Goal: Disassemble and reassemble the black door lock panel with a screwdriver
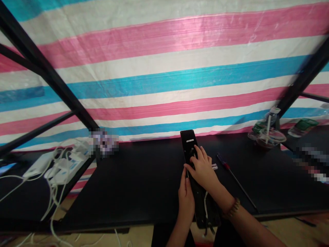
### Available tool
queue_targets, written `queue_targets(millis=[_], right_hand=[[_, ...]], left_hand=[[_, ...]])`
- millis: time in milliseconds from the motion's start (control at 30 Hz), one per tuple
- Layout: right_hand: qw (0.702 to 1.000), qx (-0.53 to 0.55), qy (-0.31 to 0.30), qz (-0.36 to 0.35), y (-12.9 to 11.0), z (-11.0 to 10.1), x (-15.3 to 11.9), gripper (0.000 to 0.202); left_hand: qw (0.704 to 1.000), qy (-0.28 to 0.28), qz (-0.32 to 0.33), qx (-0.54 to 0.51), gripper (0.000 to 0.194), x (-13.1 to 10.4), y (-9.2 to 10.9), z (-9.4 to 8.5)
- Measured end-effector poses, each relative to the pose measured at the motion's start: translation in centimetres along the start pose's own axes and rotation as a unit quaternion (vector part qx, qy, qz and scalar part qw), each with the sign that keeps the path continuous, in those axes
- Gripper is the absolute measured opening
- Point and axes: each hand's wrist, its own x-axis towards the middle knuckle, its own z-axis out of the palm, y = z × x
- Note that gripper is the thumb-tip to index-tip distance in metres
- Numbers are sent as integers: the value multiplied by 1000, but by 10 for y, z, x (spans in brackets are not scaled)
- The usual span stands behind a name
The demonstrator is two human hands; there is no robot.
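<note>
A long, narrow black panel (187, 136) lies on the black table, a small white label near its far end and a pale cable (206, 202) along its near half. My left hand (186, 199) holds the panel's left edge, fingers pointing away from me. Over the panel's middle is my right hand (205, 171), its fingers bent down onto the surface and its thumb at the left edge near my left fingertips. Whatever small part the right fingers close on is too small to make out. Right of the panel lies a screwdriver (238, 181) with a long shaft.
A lidded plastic cup with a straw (269, 138) and a clear bottle (274, 113) stand at the back right. Another bottle (303, 127) lies beyond the frame post. White cables (55, 178) and power strips (68, 169) crowd the left. Striped sheeting (180, 75) hangs behind the table.
</note>
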Motion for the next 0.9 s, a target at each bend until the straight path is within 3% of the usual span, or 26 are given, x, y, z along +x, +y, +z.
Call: queue_targets(millis=[233,433,700,900], right_hand=[[998,47,33,36,0,9,5,27],[993,92,65,30,0,5,10,27],[992,106,15,60,-6,-6,18,27],[993,103,20,60,-4,-8,19,27]], left_hand=[[1000,-9,14,-15,52,0,4,1],[999,-5,32,-20,51,-1,4,1],[1000,-5,28,1,51,0,10,0],[999,2,32,11,47,-3,10,-4]])
